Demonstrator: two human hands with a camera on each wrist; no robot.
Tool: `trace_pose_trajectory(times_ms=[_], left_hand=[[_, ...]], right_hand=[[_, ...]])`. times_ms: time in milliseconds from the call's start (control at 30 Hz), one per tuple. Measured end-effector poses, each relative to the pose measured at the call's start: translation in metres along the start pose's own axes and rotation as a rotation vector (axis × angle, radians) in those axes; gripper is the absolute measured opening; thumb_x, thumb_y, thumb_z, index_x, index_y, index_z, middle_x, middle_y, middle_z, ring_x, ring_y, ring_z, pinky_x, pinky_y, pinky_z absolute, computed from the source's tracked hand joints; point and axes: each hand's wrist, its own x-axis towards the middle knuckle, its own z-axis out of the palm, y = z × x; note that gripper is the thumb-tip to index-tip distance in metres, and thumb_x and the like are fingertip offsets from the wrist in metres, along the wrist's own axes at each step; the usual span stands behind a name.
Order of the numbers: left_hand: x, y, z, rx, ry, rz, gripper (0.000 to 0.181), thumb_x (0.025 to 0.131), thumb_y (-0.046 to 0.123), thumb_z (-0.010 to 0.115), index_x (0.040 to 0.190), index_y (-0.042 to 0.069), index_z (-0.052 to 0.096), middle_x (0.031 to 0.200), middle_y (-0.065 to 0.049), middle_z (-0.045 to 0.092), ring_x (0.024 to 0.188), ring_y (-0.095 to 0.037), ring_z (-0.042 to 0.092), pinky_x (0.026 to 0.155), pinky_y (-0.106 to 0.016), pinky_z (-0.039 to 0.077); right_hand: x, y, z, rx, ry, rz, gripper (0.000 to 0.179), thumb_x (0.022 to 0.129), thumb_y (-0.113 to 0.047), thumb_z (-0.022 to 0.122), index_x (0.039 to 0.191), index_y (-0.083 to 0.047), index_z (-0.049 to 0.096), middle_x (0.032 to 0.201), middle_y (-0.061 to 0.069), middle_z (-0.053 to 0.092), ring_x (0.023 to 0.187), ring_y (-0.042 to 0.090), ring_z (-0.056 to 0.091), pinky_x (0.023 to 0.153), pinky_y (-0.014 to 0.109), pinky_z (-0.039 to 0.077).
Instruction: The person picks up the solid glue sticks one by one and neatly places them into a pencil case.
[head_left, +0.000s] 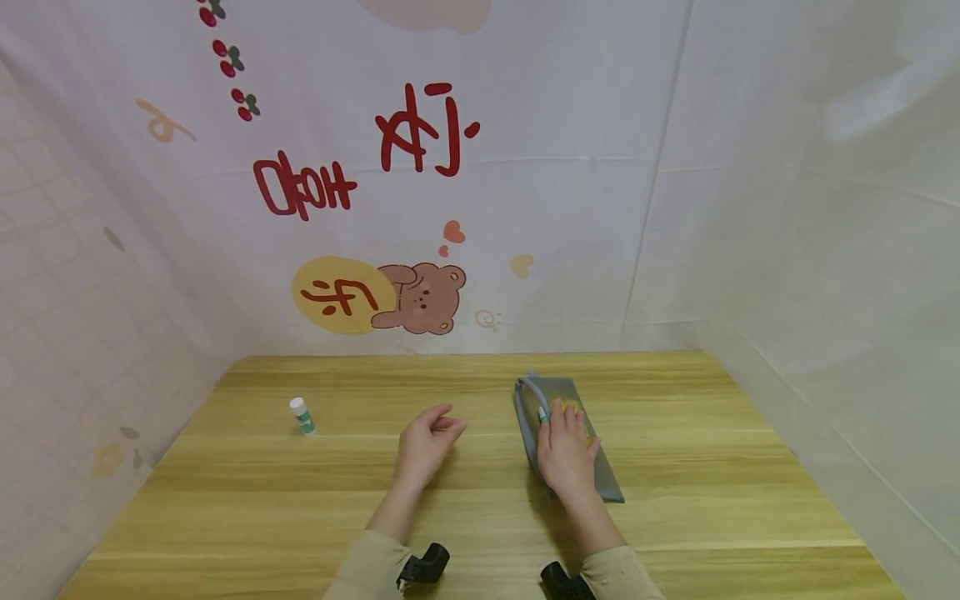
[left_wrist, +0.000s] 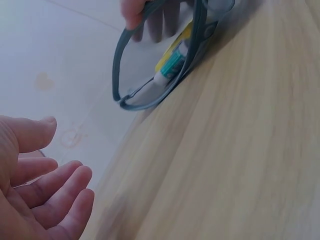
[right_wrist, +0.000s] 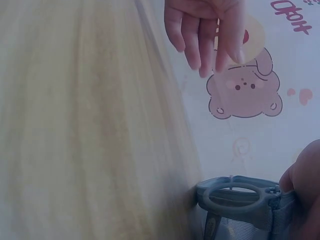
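A grey zip pouch (head_left: 606, 482) with see-through mesh lies on the right half of the table, its mouth spread into a loop facing left. My right hand (head_left: 568, 457) is over the pouch, thumb at the mouth's rim and fingers along the upper face, gripping that edge. Inside the mouth, a glue stick (left_wrist: 172, 66) with a teal label and white end rests beside a yellow item (left_wrist: 164, 58), partly hidden. To the left of the pouch, my left hand (head_left: 424, 442) hovers with loosely bent fingers and holds nothing.
Another glue stick (head_left: 303, 416), white-capped with a green label, stands at the left of the wooden table (head_left: 247, 492). A white printed cloth (head_left: 570, 250) hangs behind the table and along both sides. Black wrist devices (head_left: 424, 565) sit at the sleeves.
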Motion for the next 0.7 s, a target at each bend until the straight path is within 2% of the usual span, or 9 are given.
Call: trace_pose_trajectory(times_ms=[267, 700], left_hand=[[0.000, -0.009, -0.016, 0.039, 0.041, 0.012, 0.047, 0.089, 0.018, 0.076, 0.128, -0.005, 0.061, 0.100, -0.010, 0.073, 0.092, -0.026, 0.070, 0.081, -0.039, 0.058], [0.000, -0.013, -0.042, 0.126, 0.110, 0.017, 0.048, 0.089, 0.016, 0.076, 0.128, -0.006, 0.061, 0.111, -0.018, 0.070, 0.100, -0.033, 0.068, 0.085, -0.044, 0.056]], right_hand=[[0.000, -0.001, 0.000, 0.005, 0.000, 0.005, 0.049, 0.104, -0.018, 0.040, 0.145, 0.009, 0.040, 0.149, 0.035, 0.033, 0.140, 0.053, 0.024, 0.101, 0.083, 0.013], [0.000, -0.001, 0.000, -0.004, -0.001, 0.006, 0.049, 0.104, -0.018, 0.041, 0.145, 0.008, 0.040, 0.149, 0.035, 0.033, 0.139, 0.053, 0.024, 0.101, 0.082, 0.013]])
